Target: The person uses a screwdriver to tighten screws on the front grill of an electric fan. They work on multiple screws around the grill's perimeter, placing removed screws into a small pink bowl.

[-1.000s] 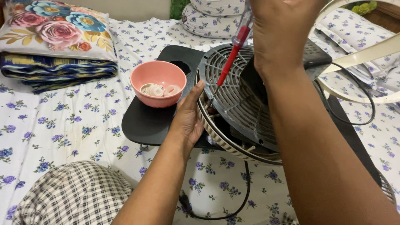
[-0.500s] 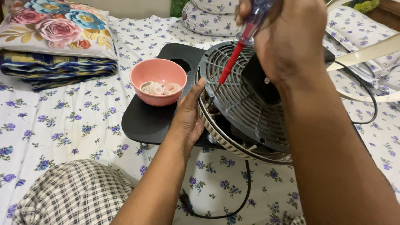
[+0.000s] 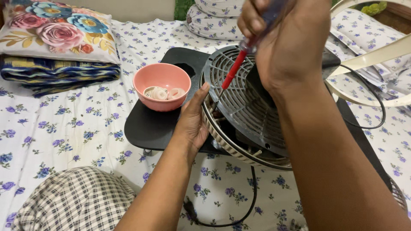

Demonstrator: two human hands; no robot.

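While my right hand [image 3: 291, 47] stayed clenched around the screwdriver [image 3: 239, 64] at about one o'clock, its red shaft slanted down toward seven o'clock, tip meeting the gray fan grille [image 3: 239, 102]. My left hand [image 3: 192, 119] lay open, palm and fingers pressed flat against the grille's rim at nine o'clock, gripping nothing. That grille sat tilted on a black tray [image 3: 150, 124] on the flowered bed [image 3: 64, 128]. At ten o'clock from the grille stood a pink bowl [image 3: 162, 85] holding small pale rings.
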